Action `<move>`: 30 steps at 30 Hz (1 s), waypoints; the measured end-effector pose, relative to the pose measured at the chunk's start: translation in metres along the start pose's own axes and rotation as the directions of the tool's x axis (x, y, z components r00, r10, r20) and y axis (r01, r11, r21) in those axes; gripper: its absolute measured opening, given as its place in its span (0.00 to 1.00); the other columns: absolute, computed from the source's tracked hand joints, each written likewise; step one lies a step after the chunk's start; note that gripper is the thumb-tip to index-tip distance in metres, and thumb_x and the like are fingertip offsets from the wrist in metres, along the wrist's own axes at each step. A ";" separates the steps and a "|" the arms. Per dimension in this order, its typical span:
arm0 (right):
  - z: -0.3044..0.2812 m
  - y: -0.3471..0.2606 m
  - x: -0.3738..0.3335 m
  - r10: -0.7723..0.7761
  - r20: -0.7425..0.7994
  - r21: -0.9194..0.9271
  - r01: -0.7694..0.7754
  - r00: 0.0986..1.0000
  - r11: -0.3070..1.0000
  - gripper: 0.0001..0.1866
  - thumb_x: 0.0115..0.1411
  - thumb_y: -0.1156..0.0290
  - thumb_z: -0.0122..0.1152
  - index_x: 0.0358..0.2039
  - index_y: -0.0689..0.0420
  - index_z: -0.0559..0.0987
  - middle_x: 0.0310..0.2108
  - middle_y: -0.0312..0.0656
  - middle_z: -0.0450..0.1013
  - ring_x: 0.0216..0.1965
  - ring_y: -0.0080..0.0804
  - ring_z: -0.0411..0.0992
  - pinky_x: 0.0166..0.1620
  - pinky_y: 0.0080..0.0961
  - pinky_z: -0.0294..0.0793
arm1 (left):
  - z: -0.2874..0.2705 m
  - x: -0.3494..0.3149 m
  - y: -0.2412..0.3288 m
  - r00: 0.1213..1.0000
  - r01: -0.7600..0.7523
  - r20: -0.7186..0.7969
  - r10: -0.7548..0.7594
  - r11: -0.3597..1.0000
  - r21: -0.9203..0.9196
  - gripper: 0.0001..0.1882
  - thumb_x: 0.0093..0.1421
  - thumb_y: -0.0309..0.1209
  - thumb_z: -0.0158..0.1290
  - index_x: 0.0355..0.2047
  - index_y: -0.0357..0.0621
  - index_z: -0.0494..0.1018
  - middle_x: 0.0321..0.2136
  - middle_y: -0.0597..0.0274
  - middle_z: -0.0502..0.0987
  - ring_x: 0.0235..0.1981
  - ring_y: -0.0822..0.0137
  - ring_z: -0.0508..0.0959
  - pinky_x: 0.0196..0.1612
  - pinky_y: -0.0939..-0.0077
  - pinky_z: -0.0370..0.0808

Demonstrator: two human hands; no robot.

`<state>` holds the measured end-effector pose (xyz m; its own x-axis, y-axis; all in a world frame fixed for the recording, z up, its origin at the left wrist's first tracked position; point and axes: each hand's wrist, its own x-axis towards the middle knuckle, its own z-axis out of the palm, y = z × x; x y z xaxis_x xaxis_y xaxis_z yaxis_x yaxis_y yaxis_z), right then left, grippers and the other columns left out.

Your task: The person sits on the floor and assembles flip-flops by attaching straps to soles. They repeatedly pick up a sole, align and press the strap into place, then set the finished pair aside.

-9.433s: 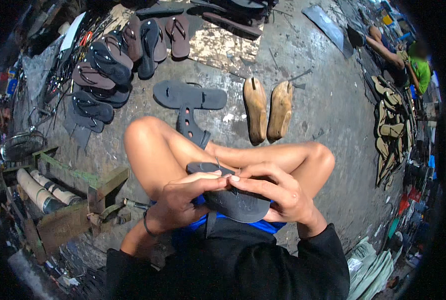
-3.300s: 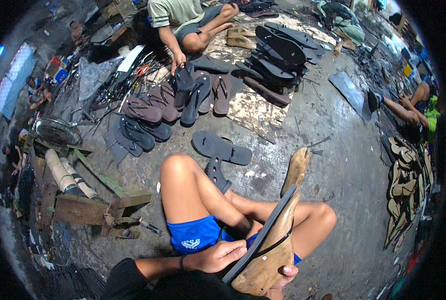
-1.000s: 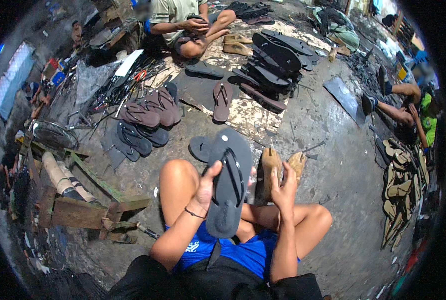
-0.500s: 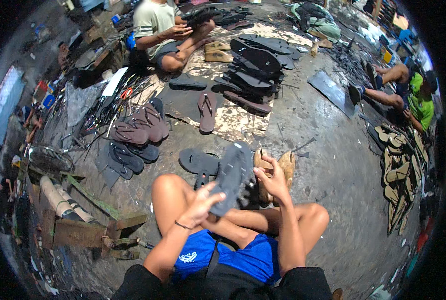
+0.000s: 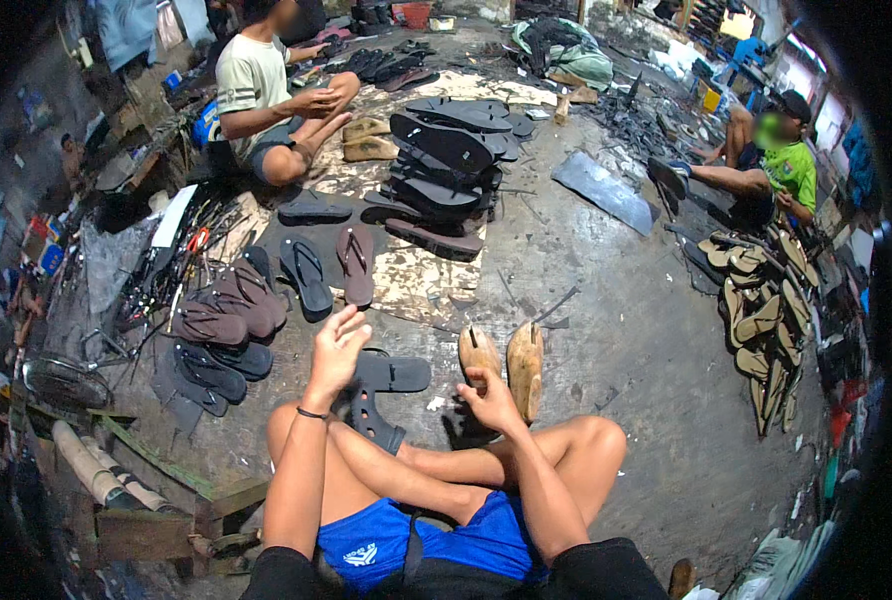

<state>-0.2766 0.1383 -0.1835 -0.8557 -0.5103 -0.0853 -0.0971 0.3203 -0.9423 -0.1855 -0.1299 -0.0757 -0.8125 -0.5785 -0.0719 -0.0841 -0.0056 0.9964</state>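
My left hand is raised with its fingers apart, holding nothing. Just beyond it lie a dark grey flip-flop and a brown flip-flop, side by side. A dark strapless sole rests on the floor right of that hand, next to a black clog by my shin. My right hand is empty, fingers loosely bent and apart. It hovers over the near part of one of two wooden shoe lasts; contact is hard to tell. The second wooden last lies to its right.
Stacked black soles stand ahead on a stained sheet. Brown flip-flops and black flip-flops are piled left, near a wooden frame. Tan flip-flops heap right. Two people sit nearby, one in white, one in green.
The dark grey flip-flop left my left hand and now lies beside the brown one. That hand has moved forward and left. My right hand has lowered towards the lasts. The view has shifted.
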 end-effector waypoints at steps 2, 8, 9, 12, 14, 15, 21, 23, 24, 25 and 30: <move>0.005 -0.003 -0.001 0.011 0.018 0.006 -0.011 1.000 1.000 0.24 0.60 0.67 0.66 0.53 0.67 0.72 0.41 0.50 0.78 0.34 0.31 0.78 0.38 0.29 0.77 | 0.008 -0.002 -0.005 0.994 -0.108 0.034 0.103 0.976 0.190 0.24 0.61 0.28 0.57 0.57 0.32 0.68 0.51 0.47 0.76 0.50 0.62 0.78 0.52 0.71 0.76; -0.002 0.005 0.013 0.069 -0.001 -0.127 -0.069 0.998 0.990 0.24 0.59 0.65 0.67 0.51 0.66 0.75 0.45 0.51 0.78 0.46 0.34 0.76 0.49 0.30 0.74 | 0.034 -0.013 -0.004 0.944 -0.321 0.287 0.163 0.649 0.690 0.21 0.60 0.35 0.56 0.51 0.39 0.74 0.46 0.45 0.78 0.44 0.47 0.79 0.49 0.58 0.76; -0.003 0.012 0.018 0.073 -0.009 -0.128 -0.073 0.997 0.989 0.24 0.58 0.65 0.67 0.51 0.66 0.74 0.46 0.50 0.78 0.47 0.34 0.76 0.49 0.30 0.74 | 0.039 -0.014 -0.011 0.913 -0.401 0.350 0.208 0.605 0.688 0.20 0.61 0.38 0.54 0.50 0.39 0.74 0.45 0.45 0.78 0.45 0.44 0.78 0.49 0.55 0.75; -0.003 -0.012 0.048 0.202 0.064 -0.007 -0.202 0.977 0.979 0.24 0.58 0.65 0.68 0.50 0.66 0.74 0.44 0.52 0.77 0.48 0.40 0.76 0.50 0.33 0.75 | 0.039 -0.021 -0.013 0.891 -0.397 0.444 0.098 0.642 0.656 0.22 0.61 0.37 0.55 0.53 0.40 0.71 0.46 0.44 0.77 0.46 0.44 0.78 0.49 0.56 0.75; -0.012 -0.002 0.085 0.067 0.018 -0.008 -0.067 0.998 0.998 0.20 0.61 0.68 0.65 0.49 0.67 0.73 0.41 0.44 0.77 0.36 0.27 0.76 0.34 0.24 0.77 | 0.050 -0.023 -0.009 0.872 -0.432 0.470 0.138 0.667 0.607 0.24 0.61 0.36 0.55 0.55 0.39 0.67 0.44 0.41 0.78 0.45 0.43 0.78 0.49 0.53 0.75; -0.019 -0.006 0.105 -0.046 -0.050 -0.257 0.031 0.998 0.966 0.22 0.59 0.65 0.67 0.49 0.66 0.75 0.42 0.45 0.77 0.43 0.31 0.76 0.45 0.29 0.76 | 0.051 -0.022 -0.008 0.864 -0.444 0.484 0.137 0.661 0.606 0.24 0.61 0.36 0.55 0.55 0.39 0.67 0.44 0.41 0.78 0.44 0.42 0.78 0.48 0.52 0.75; -0.065 -0.056 0.262 -0.219 -0.163 -0.448 0.126 0.962 0.885 0.32 0.53 0.61 0.69 0.53 0.66 0.70 0.48 0.54 0.75 0.50 0.43 0.75 0.53 0.37 0.73 | 0.057 -0.016 -0.007 0.823 -0.471 0.555 0.120 0.690 0.549 0.24 0.62 0.37 0.53 0.56 0.40 0.67 0.45 0.40 0.77 0.45 0.43 0.77 0.49 0.53 0.75; -0.058 -0.087 0.306 -0.186 -0.217 -0.487 0.059 0.958 0.871 0.32 0.56 0.62 0.68 0.56 0.63 0.67 0.50 0.53 0.74 0.51 0.42 0.73 0.54 0.35 0.71 | 0.048 -0.014 -0.011 0.826 -0.456 0.558 0.077 0.673 0.583 0.23 0.63 0.38 0.52 0.55 0.40 0.67 0.44 0.40 0.77 0.45 0.43 0.77 0.49 0.53 0.75; -0.057 -0.098 0.327 -0.103 -0.253 -0.375 0.001 0.962 0.927 0.34 0.56 0.64 0.68 0.58 0.63 0.63 0.53 0.53 0.71 0.53 0.43 0.71 0.55 0.35 0.70 | 0.046 -0.013 -0.012 0.826 -0.460 0.556 0.088 0.674 0.577 0.23 0.63 0.38 0.52 0.55 0.40 0.67 0.45 0.40 0.77 0.46 0.43 0.77 0.49 0.53 0.75; -0.100 -0.086 0.356 -0.201 -0.334 -0.430 0.041 0.921 0.902 0.37 0.55 0.68 0.69 0.60 0.63 0.60 0.56 0.55 0.69 0.55 0.43 0.69 0.56 0.36 0.70 | 0.061 -0.012 -0.010 0.797 -0.498 0.590 0.128 0.692 0.523 0.23 0.63 0.38 0.52 0.55 0.40 0.67 0.45 0.41 0.77 0.46 0.43 0.77 0.49 0.53 0.75; -0.069 -0.119 0.408 -0.137 -0.530 -0.133 0.077 0.837 0.988 0.40 0.52 0.69 0.71 0.59 0.70 0.58 0.50 0.55 0.71 0.53 0.45 0.72 0.55 0.33 0.72 | 0.052 -0.001 -0.014 0.822 -0.468 0.551 0.144 0.721 0.511 0.22 0.64 0.39 0.51 0.55 0.39 0.68 0.46 0.42 0.77 0.47 0.44 0.77 0.50 0.54 0.75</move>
<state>-0.6498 -0.0528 -0.0840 -0.9723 -0.0480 0.2288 -0.2294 0.3834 -0.8946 -0.2139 -0.0866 -0.0914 -0.9978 -0.0272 0.0600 0.0252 0.6834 0.7296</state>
